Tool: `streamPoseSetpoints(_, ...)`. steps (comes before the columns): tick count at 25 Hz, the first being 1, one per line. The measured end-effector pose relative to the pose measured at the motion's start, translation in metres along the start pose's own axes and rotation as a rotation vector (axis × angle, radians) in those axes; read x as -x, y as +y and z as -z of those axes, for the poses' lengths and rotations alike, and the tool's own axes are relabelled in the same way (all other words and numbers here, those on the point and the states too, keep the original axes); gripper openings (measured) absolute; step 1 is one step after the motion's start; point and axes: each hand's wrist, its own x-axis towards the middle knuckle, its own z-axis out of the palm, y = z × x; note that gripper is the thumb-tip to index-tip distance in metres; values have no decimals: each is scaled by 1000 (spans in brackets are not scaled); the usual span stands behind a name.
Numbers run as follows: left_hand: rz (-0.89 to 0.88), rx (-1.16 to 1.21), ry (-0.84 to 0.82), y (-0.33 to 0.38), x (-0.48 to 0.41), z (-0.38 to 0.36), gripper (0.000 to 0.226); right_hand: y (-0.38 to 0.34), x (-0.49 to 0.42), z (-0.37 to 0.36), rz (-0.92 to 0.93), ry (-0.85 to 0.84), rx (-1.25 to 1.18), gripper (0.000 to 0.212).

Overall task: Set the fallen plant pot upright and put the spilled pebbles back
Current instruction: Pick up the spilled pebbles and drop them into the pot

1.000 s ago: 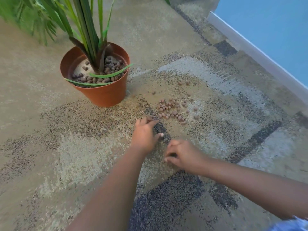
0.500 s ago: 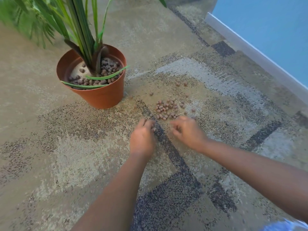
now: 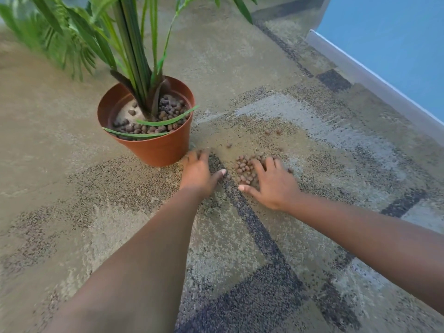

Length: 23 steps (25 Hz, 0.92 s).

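The terracotta plant pot stands upright on the carpet, with a green palm-like plant in it and brown pebbles over a pale filling. A small heap of spilled pebbles lies on the carpet to the right of the pot. My right hand lies flat over the right side of that heap, fingers spread, some pebbles hidden beneath it. My left hand rests palm down on the carpet between the pot and the heap, fingers apart, holding nothing.
A few stray pebbles lie farther back on the patterned carpet. A white skirting board and blue wall run along the right. Plant fronds overhang the upper left.
Both hands have moved forward: the right one from near the body onto the pebble heap, the left one up beside the pot. The view has shifted closer to the pot.
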Motion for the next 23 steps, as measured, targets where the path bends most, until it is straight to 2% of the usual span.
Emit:
streamPoseSetpoints(5, -202, -8, -48, 16, -2, -11, 42, -1, -10, -1, 94, 29, -59, 64)
streamPoseSetpoints(8, -289, 60, -21, 30, 8, -22, 41, -2, -11, 0, 159, 37, -238, 46)
streamPoseSetpoints(12, -178, 218, 16, 39, 23, -30, 48, -2, -6, 2, 106, 63, -484, 34)
streamPoseSetpoints(19, 202, 791, -52, 45, 40, -21, 27, -16, 3, 18, -88, -43, -896, 18)
streamPoseSetpoints(23, 277, 991, -29, 48, 46, 10, 22, -23, 4, 50, -161, -30, -1094, 18)
